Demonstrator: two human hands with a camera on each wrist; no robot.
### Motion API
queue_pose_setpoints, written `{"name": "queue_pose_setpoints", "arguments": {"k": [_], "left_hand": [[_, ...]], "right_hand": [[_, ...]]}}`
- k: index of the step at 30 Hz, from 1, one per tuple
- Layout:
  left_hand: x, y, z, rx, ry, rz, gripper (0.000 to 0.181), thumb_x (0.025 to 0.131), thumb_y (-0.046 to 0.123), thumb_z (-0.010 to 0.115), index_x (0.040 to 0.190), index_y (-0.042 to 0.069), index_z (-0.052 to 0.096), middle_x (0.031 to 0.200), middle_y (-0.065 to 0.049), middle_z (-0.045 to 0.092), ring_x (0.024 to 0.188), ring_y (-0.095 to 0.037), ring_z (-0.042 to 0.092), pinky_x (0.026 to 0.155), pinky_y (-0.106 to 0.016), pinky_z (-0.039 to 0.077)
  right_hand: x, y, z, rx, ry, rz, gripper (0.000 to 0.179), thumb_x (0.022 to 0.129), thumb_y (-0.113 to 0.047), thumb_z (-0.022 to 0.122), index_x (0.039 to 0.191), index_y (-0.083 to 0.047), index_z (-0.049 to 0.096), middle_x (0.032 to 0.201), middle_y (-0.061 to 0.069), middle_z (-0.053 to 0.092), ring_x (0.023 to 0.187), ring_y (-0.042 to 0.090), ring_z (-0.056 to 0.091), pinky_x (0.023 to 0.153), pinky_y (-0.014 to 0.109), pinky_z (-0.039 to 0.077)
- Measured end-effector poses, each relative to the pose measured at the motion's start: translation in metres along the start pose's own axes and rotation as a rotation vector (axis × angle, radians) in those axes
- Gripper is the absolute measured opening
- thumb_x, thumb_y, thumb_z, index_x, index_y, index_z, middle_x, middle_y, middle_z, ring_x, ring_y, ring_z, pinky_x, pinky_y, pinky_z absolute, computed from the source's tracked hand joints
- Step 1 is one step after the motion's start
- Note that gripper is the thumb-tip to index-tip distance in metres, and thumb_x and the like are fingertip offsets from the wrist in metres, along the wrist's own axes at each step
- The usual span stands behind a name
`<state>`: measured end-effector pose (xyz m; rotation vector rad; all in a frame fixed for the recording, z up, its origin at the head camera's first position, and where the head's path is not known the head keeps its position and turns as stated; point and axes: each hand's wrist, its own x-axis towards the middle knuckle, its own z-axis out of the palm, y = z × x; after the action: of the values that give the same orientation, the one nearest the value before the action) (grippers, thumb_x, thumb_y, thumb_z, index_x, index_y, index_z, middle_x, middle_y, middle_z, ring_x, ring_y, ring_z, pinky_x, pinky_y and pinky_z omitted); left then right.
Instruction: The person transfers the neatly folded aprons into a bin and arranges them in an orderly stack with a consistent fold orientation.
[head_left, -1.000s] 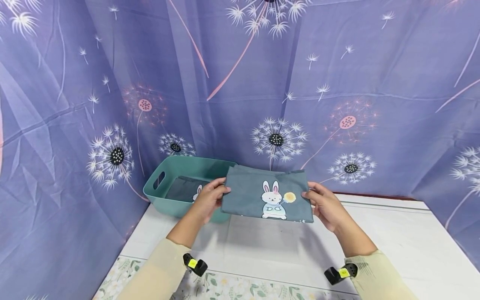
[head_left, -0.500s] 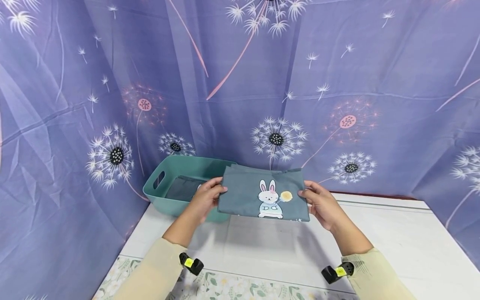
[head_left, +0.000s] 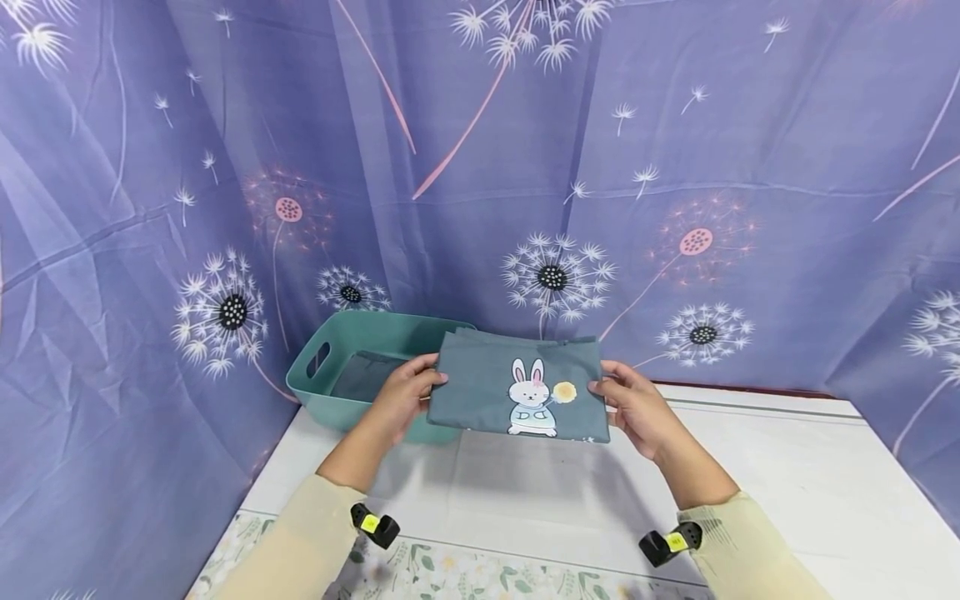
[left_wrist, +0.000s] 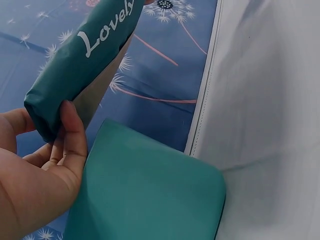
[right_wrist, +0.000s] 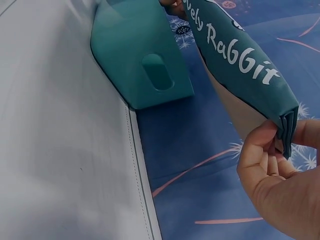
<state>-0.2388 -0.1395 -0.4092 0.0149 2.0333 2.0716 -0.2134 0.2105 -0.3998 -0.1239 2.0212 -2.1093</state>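
Note:
A folded dark teal cloth (head_left: 480, 387) with a white rabbit print hangs above the table, held up by both hands. My left hand (head_left: 405, 396) pinches its left edge, thumb in front and fingers behind. At the opposite edge my right hand (head_left: 637, 408) pinches the layered folds. In the right wrist view the words on the folded cloth (right_wrist: 240, 55) read "Rabbit". Behind my left hand stands a green plastic basket (head_left: 330, 408), partly covered by the hand and cloth. Inside it lies another dark folded cloth (head_left: 363, 375), partly hidden.
The white table (head_left: 757, 467) carries a floral strip (head_left: 465, 571) along its front. A purple dandelion-print curtain (head_left: 465, 250) hangs behind and at the sides. The basket sits at the table's back left, close to the curtain.
Both hands have shifted slightly left with the folded cloth, which now covers more of the basket's right end. The basket has stayed in place, and both grips look the same.

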Motion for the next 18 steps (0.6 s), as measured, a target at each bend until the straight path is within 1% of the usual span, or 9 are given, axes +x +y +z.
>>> {"name": "queue_pose_setpoints", "arguments": {"k": [5,7,9,11,13,14,16,18], "left_hand": [[0.0,0.0,-0.004,0.018,0.001,-0.017,0.058,0.1,0.018,0.056,0.155,0.014,0.039,0.153,-0.014,0.046,0.122,-0.022,0.058,0.096,-0.034,0.051],[0.0,0.001,-0.006,0.028,-0.003,-0.021,0.059,0.1,0.018,0.056,0.156,0.014,0.038,0.154,-0.013,0.045,0.123,-0.022,0.058,0.098,-0.035,0.051],[-0.001,0.001,-0.009,0.038,-0.001,-0.022,0.06,0.1,0.019,0.056,0.157,0.014,0.037,0.15,-0.011,0.048,0.118,-0.018,0.059,0.098,-0.034,0.051],[-0.001,0.002,-0.011,0.041,0.004,-0.025,0.06,0.1,0.018,0.056,0.157,0.014,0.037,0.134,-0.009,0.053,0.105,-0.014,0.058,0.095,-0.032,0.05],[-0.003,0.003,-0.014,0.048,0.01,-0.025,0.059,0.1,0.018,0.056,0.156,0.014,0.037,0.127,-0.005,0.053,0.097,-0.011,0.056,0.092,-0.03,0.05],[-0.003,0.003,-0.015,0.051,0.01,-0.026,0.059,0.1,0.018,0.056,0.156,0.013,0.037,0.126,-0.004,0.052,0.096,-0.01,0.055,0.091,-0.03,0.05],[-0.004,0.004,-0.017,0.055,0.007,-0.027,0.06,0.1,0.018,0.056,0.157,0.013,0.037,0.131,-0.008,0.053,0.096,-0.011,0.055,0.09,-0.029,0.05],[-0.004,0.005,-0.021,0.061,-0.002,-0.028,0.06,0.101,0.018,0.055,0.157,0.012,0.035,0.148,-0.011,0.047,0.106,-0.012,0.059,0.092,-0.029,0.052]], "right_hand": [[0.001,0.001,0.003,-0.006,-0.007,-0.002,0.05,0.101,-0.008,0.053,0.145,0.005,0.035,0.109,-0.001,0.055,0.09,0.008,0.064,0.081,0.032,0.06],[0.001,0.001,0.004,-0.011,-0.005,0.0,0.049,0.101,-0.008,0.053,0.145,0.005,0.036,0.108,-0.002,0.055,0.09,0.008,0.064,0.081,0.032,0.059],[0.001,0.001,0.006,-0.01,-0.001,0.002,0.049,0.1,-0.007,0.053,0.144,0.005,0.036,0.106,-0.003,0.057,0.089,0.007,0.064,0.081,0.031,0.059],[0.002,0.002,0.008,-0.005,-0.003,0.003,0.048,0.1,-0.006,0.053,0.144,0.004,0.037,0.105,-0.004,0.058,0.088,0.007,0.064,0.081,0.031,0.059],[0.003,0.002,0.011,-0.002,-0.008,-0.001,0.047,0.099,-0.006,0.053,0.142,0.004,0.038,0.104,-0.004,0.058,0.088,0.007,0.063,0.08,0.031,0.059],[0.003,0.002,0.012,0.001,-0.007,0.0,0.046,0.099,-0.006,0.054,0.142,0.003,0.039,0.104,-0.005,0.058,0.087,0.007,0.063,0.08,0.031,0.058],[0.004,0.002,0.013,0.002,-0.008,0.002,0.045,0.099,-0.005,0.054,0.141,0.002,0.04,0.104,-0.005,0.057,0.087,0.007,0.063,0.08,0.031,0.058],[0.004,0.003,0.015,0.004,-0.008,0.004,0.044,0.099,-0.005,0.054,0.14,0.003,0.04,0.103,-0.004,0.056,0.087,0.007,0.062,0.08,0.031,0.058]]}}
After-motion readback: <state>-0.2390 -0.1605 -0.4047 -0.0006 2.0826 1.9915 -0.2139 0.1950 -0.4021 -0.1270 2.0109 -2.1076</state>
